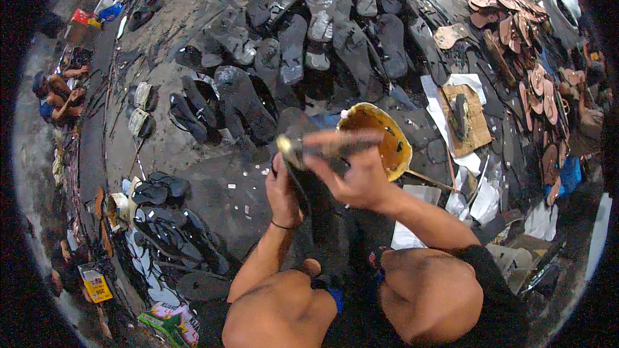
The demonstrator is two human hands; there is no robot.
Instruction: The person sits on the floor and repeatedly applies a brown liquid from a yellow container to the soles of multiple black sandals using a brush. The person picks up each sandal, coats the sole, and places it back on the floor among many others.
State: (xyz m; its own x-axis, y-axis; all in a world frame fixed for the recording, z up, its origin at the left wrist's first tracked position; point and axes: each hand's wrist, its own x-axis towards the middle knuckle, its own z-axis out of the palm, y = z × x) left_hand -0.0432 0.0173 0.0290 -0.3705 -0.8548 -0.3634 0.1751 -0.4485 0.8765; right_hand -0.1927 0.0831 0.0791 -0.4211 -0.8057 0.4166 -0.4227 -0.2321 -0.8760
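Observation:
My left hand is closed around a thin black sandal sole, held on edge above the ground between my knees. My right hand grips a hammer, smeared by motion, with a pale metal end pointing left. That end is at the top of the sole, close to my left fingertips; whether it touches cannot be told. Just beyond my right hand sits a yellow-rimmed glue bowl with brown contents. A thin stick shows at its near right side.
Many black sandals and soles spread ahead, with more black sandals at left. Tan soles lie far right. A cardboard piece rests on white paper. Another person crouches far left. A yellow box lies lower left.

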